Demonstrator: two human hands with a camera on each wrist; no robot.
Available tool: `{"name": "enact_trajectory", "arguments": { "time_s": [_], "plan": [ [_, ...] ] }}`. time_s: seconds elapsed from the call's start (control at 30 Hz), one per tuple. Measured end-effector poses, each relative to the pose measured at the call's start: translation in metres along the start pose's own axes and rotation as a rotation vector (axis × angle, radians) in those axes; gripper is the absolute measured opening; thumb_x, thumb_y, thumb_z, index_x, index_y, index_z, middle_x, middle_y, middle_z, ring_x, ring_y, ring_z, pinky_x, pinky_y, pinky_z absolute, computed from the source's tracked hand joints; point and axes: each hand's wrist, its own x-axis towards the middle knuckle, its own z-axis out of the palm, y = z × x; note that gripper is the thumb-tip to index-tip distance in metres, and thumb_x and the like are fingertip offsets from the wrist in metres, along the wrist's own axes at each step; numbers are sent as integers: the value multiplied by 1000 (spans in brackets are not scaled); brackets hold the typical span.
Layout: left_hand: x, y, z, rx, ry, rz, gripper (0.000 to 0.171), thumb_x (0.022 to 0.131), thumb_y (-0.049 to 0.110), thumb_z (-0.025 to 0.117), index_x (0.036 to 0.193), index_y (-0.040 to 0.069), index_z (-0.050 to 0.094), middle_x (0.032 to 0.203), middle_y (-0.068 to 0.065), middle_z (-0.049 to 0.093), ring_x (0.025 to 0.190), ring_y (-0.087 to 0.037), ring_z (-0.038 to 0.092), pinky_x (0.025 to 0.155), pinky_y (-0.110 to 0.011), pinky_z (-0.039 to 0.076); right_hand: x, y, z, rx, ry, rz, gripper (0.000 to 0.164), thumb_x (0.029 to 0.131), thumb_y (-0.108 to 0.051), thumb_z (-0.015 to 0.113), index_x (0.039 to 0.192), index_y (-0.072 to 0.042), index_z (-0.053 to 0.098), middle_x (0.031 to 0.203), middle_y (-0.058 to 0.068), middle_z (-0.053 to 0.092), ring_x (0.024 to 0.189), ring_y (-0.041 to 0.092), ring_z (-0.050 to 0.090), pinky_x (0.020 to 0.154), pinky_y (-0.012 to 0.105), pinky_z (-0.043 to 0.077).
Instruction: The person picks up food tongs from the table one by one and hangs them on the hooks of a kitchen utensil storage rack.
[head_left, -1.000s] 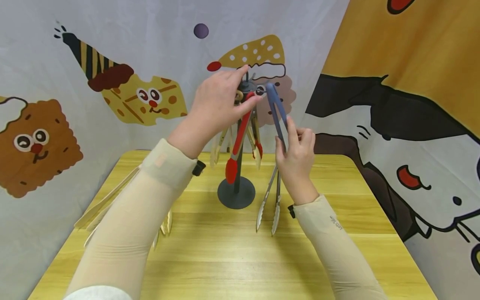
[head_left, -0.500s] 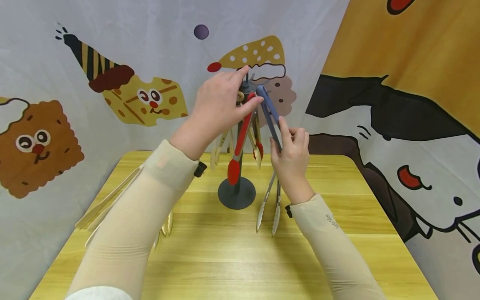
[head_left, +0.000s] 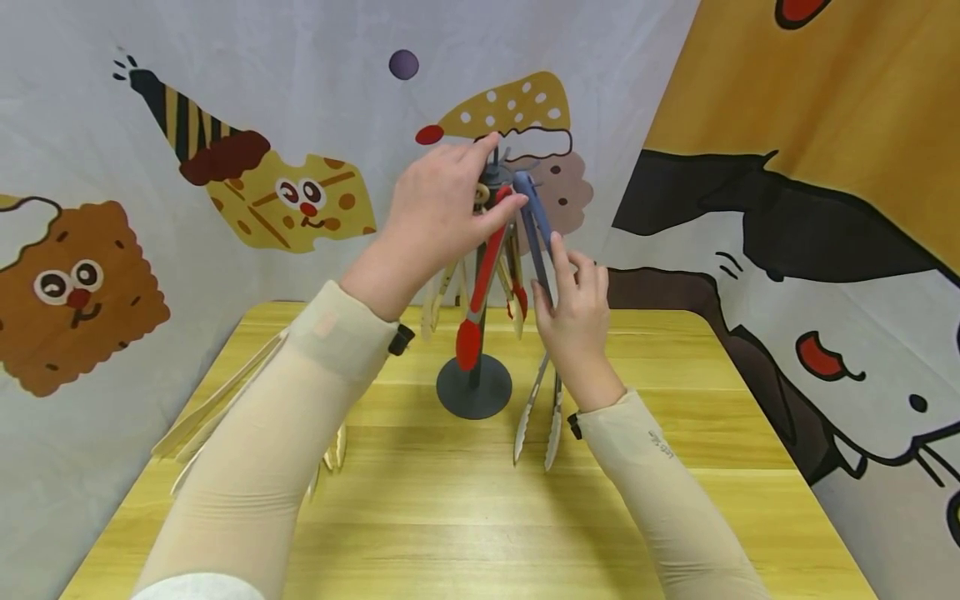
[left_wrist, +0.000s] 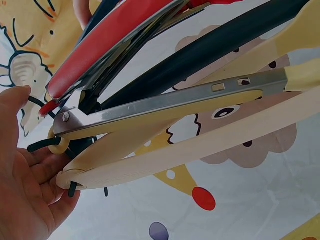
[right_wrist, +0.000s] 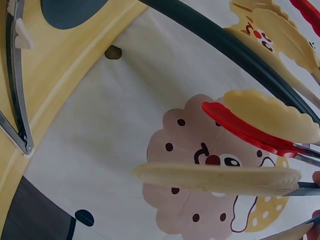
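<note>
In the head view my left hand (head_left: 438, 200) holds the top of a dark grey stand (head_left: 474, 396) with hooks. Thumb and fingers sit on either side of its hub. My right hand (head_left: 577, 317) pinches blue-handled tongs (head_left: 534, 217), their top end right beside the hub. Their lower part is hidden behind that hand; a beige tip (right_wrist: 215, 178) shows in the right wrist view. Red tongs (left_wrist: 115, 42) hang from a hook in the left wrist view. Beige tongs (left_wrist: 165, 150) hang beside them, with my left fingertips right behind their end.
Another pair of tongs (head_left: 552, 433) lies on the wooden table (head_left: 450, 517), right of the stand's base. Beige utensils (head_left: 217, 404) lie at the table's left, partly hidden by my left sleeve (head_left: 255, 467). A fabric backdrop (head_left: 300, 67) with cartoon prints stands behind.
My right hand has moved left with the blue-handled tongs, bringing their top end from right of the hub to its edge. The left hand has stayed on the stand.
</note>
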Motion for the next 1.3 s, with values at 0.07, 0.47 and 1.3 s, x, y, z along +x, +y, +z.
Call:
{"name": "enact_trajectory", "arguments": {
  "time_s": [0.07,0.47,1.3],
  "plan": [
    [0,0,0,-4,0,-2,76,89,63,46,147,14,35,134,-6,55,119,-23,54,97,-37,47,-1,0,1,25,-13,0,69,86,-15,68,147,-18,35,116,20,52,85,33,43,60,39,42],
    [0,-1,0,-5,7,2,75,89,63,45,147,15,36,134,-6,56,120,-23,54,96,-37,47,-1,-2,5,178,-62,8,80,84,-5,70,150,-19,28,119,20,47,95,34,44,75,42,44],
    [0,-3,2,-20,18,14,73,89,60,47,146,15,37,130,-5,58,115,-21,56,93,-35,48,-8,0,4,309,-104,10,66,89,-5,62,147,-16,34,121,20,47,92,31,45,77,41,39]
  ]
}}
